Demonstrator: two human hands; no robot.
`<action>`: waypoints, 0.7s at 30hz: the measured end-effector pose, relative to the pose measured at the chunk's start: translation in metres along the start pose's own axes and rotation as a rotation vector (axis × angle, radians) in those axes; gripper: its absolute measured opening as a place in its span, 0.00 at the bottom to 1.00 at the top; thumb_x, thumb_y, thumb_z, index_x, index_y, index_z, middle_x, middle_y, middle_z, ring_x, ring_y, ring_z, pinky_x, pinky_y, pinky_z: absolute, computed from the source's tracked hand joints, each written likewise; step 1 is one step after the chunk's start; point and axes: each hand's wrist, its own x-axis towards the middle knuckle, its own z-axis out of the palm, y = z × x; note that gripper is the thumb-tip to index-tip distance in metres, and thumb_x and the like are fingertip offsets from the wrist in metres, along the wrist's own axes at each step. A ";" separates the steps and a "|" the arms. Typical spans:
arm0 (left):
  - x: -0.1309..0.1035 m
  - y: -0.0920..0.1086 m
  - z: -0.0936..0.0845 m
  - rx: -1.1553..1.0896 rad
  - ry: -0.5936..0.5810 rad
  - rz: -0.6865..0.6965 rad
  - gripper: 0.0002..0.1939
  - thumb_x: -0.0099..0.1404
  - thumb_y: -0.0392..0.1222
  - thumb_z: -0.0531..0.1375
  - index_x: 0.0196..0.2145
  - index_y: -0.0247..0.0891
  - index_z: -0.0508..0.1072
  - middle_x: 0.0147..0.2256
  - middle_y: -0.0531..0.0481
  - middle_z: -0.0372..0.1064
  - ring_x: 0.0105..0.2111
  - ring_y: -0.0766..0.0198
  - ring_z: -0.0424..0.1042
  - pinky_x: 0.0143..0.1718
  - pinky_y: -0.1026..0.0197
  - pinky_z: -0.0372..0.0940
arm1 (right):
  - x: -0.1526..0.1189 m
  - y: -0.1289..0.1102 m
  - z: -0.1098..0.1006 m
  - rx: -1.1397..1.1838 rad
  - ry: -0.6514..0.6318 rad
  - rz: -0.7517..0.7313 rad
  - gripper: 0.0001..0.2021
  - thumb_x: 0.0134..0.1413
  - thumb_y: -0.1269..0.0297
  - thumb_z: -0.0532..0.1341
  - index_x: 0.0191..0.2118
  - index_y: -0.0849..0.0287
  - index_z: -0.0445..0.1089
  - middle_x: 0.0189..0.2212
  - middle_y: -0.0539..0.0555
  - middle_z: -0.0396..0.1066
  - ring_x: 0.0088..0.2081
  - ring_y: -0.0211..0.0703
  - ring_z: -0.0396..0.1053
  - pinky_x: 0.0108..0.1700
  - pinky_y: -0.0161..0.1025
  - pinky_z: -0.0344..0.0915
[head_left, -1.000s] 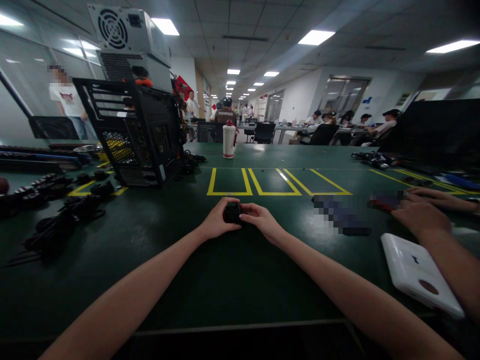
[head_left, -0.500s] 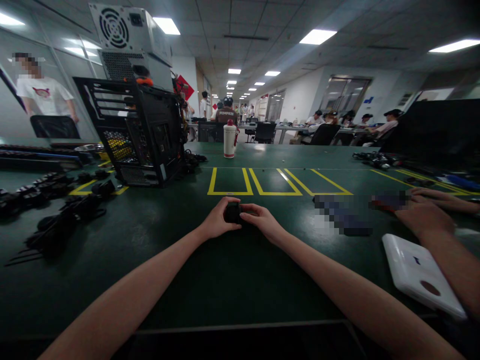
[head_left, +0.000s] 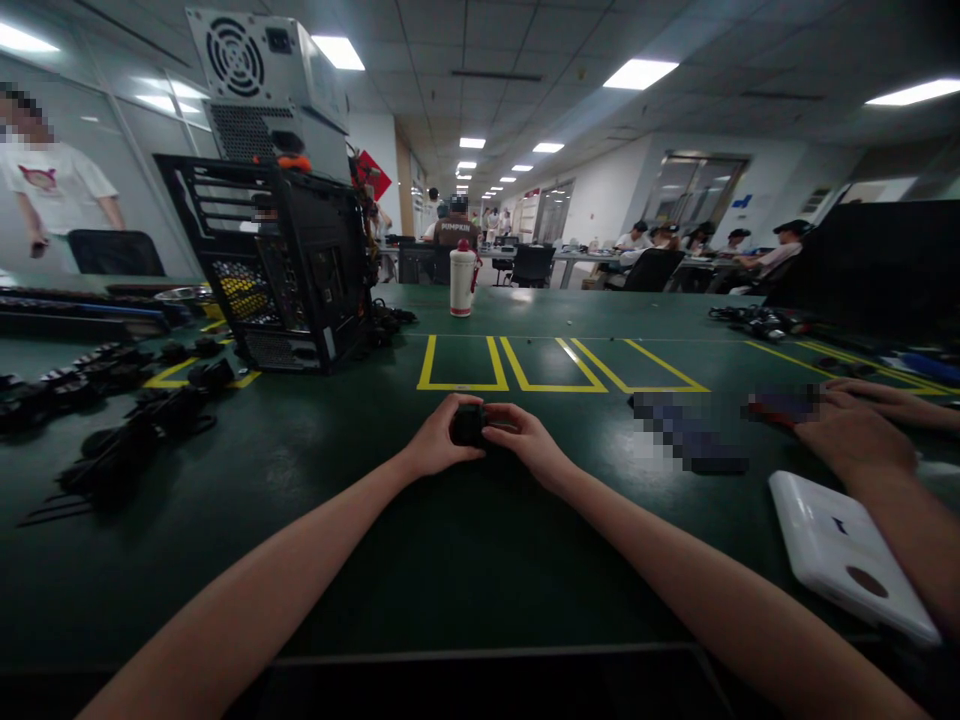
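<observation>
In the head view, the small black object (head_left: 467, 425) sits between the person's two hands, near the middle of the worktop (head_left: 465, 560) and just on the near side of the yellow tape outlines (head_left: 463, 387). The left hand (head_left: 442, 437) curls around its left side, fingers over the top and thumb below. The right hand (head_left: 523, 438) closes in from the other side, its fingers narrow and seemingly pinching the object's right edge. Whether the object rests on the surface or is held just above it, I cannot tell; its detail is lost in the dark.

The step in hand appears to be a two-handed hold, perhaps steadying or adjusting the object. From here, a move would call for the left fingers to stay firm while the right ones turn, press or let go, without tipping it.

Well apart to the left lie dark cabled parts (head_left: 135, 440), with a computer case (head_left: 300, 265) beyond them. To the right are a white device (head_left: 840, 545) and another person's hand (head_left: 862, 440).
</observation>
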 end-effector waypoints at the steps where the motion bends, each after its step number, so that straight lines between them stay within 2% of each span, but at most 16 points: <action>1: 0.000 0.000 0.000 0.006 0.001 0.001 0.32 0.45 0.35 0.66 0.48 0.42 0.59 0.45 0.47 0.61 0.44 0.55 0.64 0.44 0.52 0.60 | 0.000 -0.001 0.000 0.008 -0.009 0.021 0.16 0.40 0.67 0.63 0.40 0.58 0.66 0.40 0.53 0.68 0.42 0.42 0.66 0.49 0.44 0.58; 8: 0.001 -0.003 0.001 0.024 0.011 0.013 0.32 0.45 0.35 0.66 0.48 0.41 0.59 0.45 0.46 0.61 0.44 0.54 0.63 0.44 0.51 0.60 | -0.003 -0.002 -0.001 0.059 -0.064 0.017 0.16 0.37 0.68 0.65 0.36 0.56 0.65 0.33 0.49 0.69 0.39 0.41 0.67 0.45 0.44 0.61; 12: 0.001 -0.002 0.001 0.021 0.009 0.012 0.33 0.44 0.35 0.66 0.48 0.41 0.59 0.47 0.46 0.60 0.44 0.55 0.64 0.44 0.51 0.60 | -0.001 0.000 -0.001 0.038 -0.034 -0.019 0.12 0.41 0.66 0.63 0.35 0.57 0.66 0.36 0.50 0.69 0.40 0.40 0.67 0.48 0.43 0.59; 17: 0.000 -0.001 0.000 0.006 0.000 0.002 0.32 0.45 0.35 0.66 0.48 0.42 0.60 0.47 0.46 0.60 0.44 0.55 0.64 0.43 0.52 0.61 | 0.000 -0.001 0.000 0.034 -0.026 0.035 0.17 0.39 0.68 0.64 0.40 0.58 0.66 0.40 0.53 0.68 0.43 0.42 0.66 0.49 0.44 0.59; 21: 0.000 -0.002 0.001 -0.004 0.007 0.007 0.32 0.45 0.35 0.66 0.48 0.41 0.59 0.47 0.46 0.60 0.45 0.55 0.63 0.44 0.51 0.60 | -0.001 -0.001 -0.001 0.050 -0.068 0.019 0.17 0.37 0.69 0.65 0.38 0.57 0.66 0.37 0.51 0.69 0.41 0.42 0.67 0.47 0.43 0.60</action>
